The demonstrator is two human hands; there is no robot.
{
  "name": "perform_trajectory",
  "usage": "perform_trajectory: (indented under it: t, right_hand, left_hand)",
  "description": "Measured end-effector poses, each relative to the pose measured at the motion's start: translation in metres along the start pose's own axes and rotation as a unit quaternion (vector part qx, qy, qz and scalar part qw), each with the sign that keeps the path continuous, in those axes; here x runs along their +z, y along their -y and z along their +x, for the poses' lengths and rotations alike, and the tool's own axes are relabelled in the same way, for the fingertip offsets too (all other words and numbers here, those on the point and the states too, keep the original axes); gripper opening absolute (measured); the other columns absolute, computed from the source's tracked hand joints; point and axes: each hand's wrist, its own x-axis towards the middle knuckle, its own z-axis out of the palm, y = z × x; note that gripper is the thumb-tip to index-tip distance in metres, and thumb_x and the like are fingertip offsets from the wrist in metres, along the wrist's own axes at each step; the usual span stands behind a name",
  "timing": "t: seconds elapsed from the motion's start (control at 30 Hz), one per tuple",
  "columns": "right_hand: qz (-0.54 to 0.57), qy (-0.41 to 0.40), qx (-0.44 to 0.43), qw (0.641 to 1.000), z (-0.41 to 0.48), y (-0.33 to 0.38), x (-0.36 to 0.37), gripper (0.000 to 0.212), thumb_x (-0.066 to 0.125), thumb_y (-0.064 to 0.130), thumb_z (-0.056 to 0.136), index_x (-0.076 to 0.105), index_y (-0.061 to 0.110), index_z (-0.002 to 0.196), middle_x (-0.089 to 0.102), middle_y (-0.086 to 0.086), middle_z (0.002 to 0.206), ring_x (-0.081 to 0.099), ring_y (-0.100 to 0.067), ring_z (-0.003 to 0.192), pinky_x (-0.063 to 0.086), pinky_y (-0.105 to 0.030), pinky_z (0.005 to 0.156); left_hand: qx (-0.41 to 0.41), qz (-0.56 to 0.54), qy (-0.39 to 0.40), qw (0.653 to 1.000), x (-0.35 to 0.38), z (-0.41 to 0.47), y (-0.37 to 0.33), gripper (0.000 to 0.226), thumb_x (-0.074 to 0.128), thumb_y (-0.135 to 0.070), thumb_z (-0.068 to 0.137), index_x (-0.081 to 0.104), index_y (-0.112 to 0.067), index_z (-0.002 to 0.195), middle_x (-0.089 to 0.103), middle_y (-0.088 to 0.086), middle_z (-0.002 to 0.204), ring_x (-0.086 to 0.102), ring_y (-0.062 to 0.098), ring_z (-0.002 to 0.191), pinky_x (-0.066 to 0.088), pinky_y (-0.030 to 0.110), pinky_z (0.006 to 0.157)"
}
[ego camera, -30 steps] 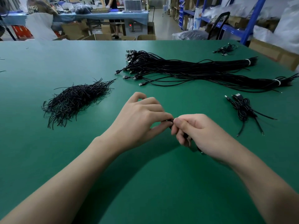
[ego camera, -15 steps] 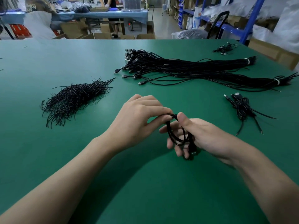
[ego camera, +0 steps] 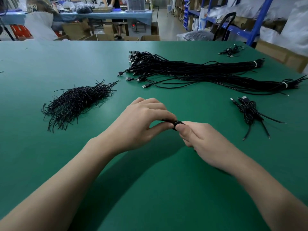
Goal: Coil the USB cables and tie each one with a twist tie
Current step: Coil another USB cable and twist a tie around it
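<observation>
My left hand (ego camera: 143,120) and my right hand (ego camera: 205,139) meet over the middle of the table (ego camera: 50,164), toward its near edge, and between them is the USB cable (ego camera: 176,123) that I am coiling. Half a second ago its loops hung open and round from my right hand. Now they are pressed flat together into one short, thick bundle, and only a small black part shows between my fingertips.

The left thumb and forefinger pinch one side of it. The right thumb lies on the other side, with the other fingers curled under it. Both hands are closed on the cable.

I judge that the coiling is done and the tying comes next. I cannot tell if a tie is already in my fingers. The pile of twist ties (ego camera: 78,102) lies toward the left edge, well apart from my hands. One finished cable (ego camera: 250,112) lies near the right edge, and the long bundles of loose cables (ego camera: 200,72) wait toward the far edge, so much work remains.
</observation>
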Motion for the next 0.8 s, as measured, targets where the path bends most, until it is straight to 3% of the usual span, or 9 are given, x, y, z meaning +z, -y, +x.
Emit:
perform_trajectory:
  t: [0.1, 0.17, 0.23, 0.3, 0.37, 0.5, 0.63, 0.8]
  right_hand:
    - [-0.280, -0.023, -0.013, 0.960, 0.000, 0.005, 0.002, 0.063, 0.006, 0.069, 0.088, 0.049, 0.023, 0.088, 0.057, 0.000, 0.069, 0.055, -0.025, 0.067, 0.038, -0.042, 0.060]
    - [-0.370, -0.037, -0.026, 0.928, 0.003, 0.007, 0.006, 0.056, 0.010, 0.062, 0.095, 0.053, 0.028, 0.105, 0.066, -0.002, 0.084, 0.061, -0.028, 0.077, 0.036, -0.039, 0.061]
    - [-0.412, -0.039, -0.043, 0.909, 0.004, 0.009, 0.012, 0.037, 0.021, 0.053, 0.104, 0.049, 0.028, 0.102, 0.068, -0.003, 0.091, 0.062, -0.029, 0.080, 0.031, -0.037, 0.061]
    - [-0.417, -0.027, -0.048, 0.907, 0.002, 0.008, 0.013, 0.029, 0.027, 0.048, 0.106, 0.042, 0.026, 0.095, 0.068, -0.003, 0.095, 0.063, -0.030, 0.083, 0.028, -0.037, 0.062]
    - [-0.416, -0.015, -0.051, 0.908, 0.002, 0.006, 0.012, 0.034, 0.027, 0.049, 0.105, 0.050, 0.025, 0.101, 0.069, -0.001, 0.097, 0.063, -0.029, 0.086, 0.028, -0.036, 0.063]
    - [-0.386, -0.010, -0.060, 0.921, 0.004, 0.007, 0.005, 0.046, 0.023, 0.059, 0.097, 0.055, 0.026, 0.102, 0.068, 0.000, 0.091, 0.062, -0.026, 0.084, 0.035, -0.037, 0.065]
    - [-0.329, 0.004, -0.050, 0.943, 0.002, 0.004, -0.004, 0.045, 0.021, 0.070, 0.086, 0.040, 0.028, 0.084, 0.051, 0.008, 0.072, 0.056, -0.021, 0.074, 0.040, -0.038, 0.066]
    - [-0.227, 0.047, 0.009, 0.973, 0.000, -0.012, -0.014, 0.048, 0.043, 0.075, 0.083, 0.051, 0.027, 0.081, 0.056, 0.003, 0.065, 0.049, -0.009, 0.056, 0.037, -0.030, 0.055]
  left_hand:
    - [-0.064, 0.020, 0.124, 0.990, -0.011, 0.001, -0.001, 0.054, 0.025, -0.066, 0.099, 0.070, -0.039, 0.111, 0.064, -0.020, 0.112, 0.056, 0.000, 0.106, 0.038, 0.038, 0.099]
    - [-0.078, 0.039, 0.174, 0.981, -0.011, 0.002, -0.006, 0.066, 0.011, -0.068, 0.098, 0.068, -0.036, 0.107, 0.062, -0.018, 0.106, 0.056, 0.001, 0.101, 0.039, 0.040, 0.100]
    - [-0.085, 0.000, 0.211, 0.974, -0.006, 0.005, -0.013, 0.065, 0.013, -0.066, 0.098, 0.066, -0.027, 0.100, 0.064, -0.011, 0.097, 0.059, 0.009, 0.094, 0.044, 0.040, 0.094]
    - [-0.117, -0.085, 0.244, 0.959, 0.002, 0.006, -0.017, 0.060, 0.020, -0.064, 0.097, 0.063, -0.022, 0.093, 0.066, -0.005, 0.091, 0.060, 0.015, 0.088, 0.047, 0.039, 0.088]
    - [-0.141, -0.140, 0.260, 0.945, 0.007, 0.004, -0.017, 0.055, 0.020, -0.066, 0.092, 0.058, -0.027, 0.086, 0.064, -0.005, 0.085, 0.059, 0.011, 0.083, 0.046, 0.034, 0.083]
    - [-0.155, -0.175, 0.232, 0.944, 0.011, 0.001, -0.013, 0.047, 0.022, -0.063, 0.094, 0.048, -0.028, 0.078, 0.058, -0.004, 0.078, 0.053, 0.012, 0.074, 0.043, 0.031, 0.075]
    - [-0.140, -0.108, 0.206, 0.962, 0.018, 0.001, -0.013, 0.043, 0.026, -0.051, 0.105, 0.049, -0.018, 0.087, 0.056, -0.004, 0.081, 0.052, 0.017, 0.078, 0.045, 0.040, 0.078]
    - [-0.108, -0.018, 0.168, 0.980, 0.026, -0.002, -0.012, 0.036, 0.021, -0.053, 0.102, 0.041, -0.026, 0.091, 0.044, -0.015, 0.079, 0.040, 0.010, 0.075, 0.032, 0.032, 0.068]
